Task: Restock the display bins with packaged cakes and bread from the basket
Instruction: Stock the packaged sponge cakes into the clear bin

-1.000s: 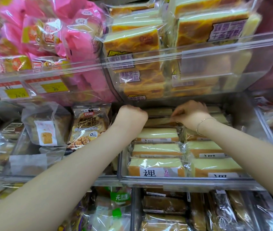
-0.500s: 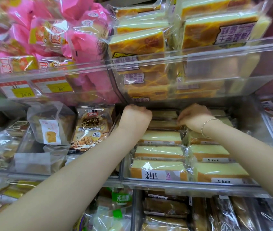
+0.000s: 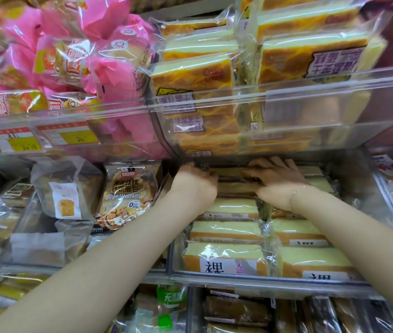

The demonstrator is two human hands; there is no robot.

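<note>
Both hands work at the back of the clear bin [image 3: 262, 281] at centre frame, under the upper shelf bin [image 3: 286, 102]: the left hand [image 3: 196, 182] has its grip curled round the end of the rearmost packaged cake [image 3: 232, 173], while the right hand [image 3: 274, 181] lies on the same pack with fingers spread, holding nothing. The basket is out of view. Clearance under the overhanging bin looks tight, so a forced push could crush the soft cake, snag its wrapper, or skew the front rows [image 3: 226, 259] of cakes.
</note>
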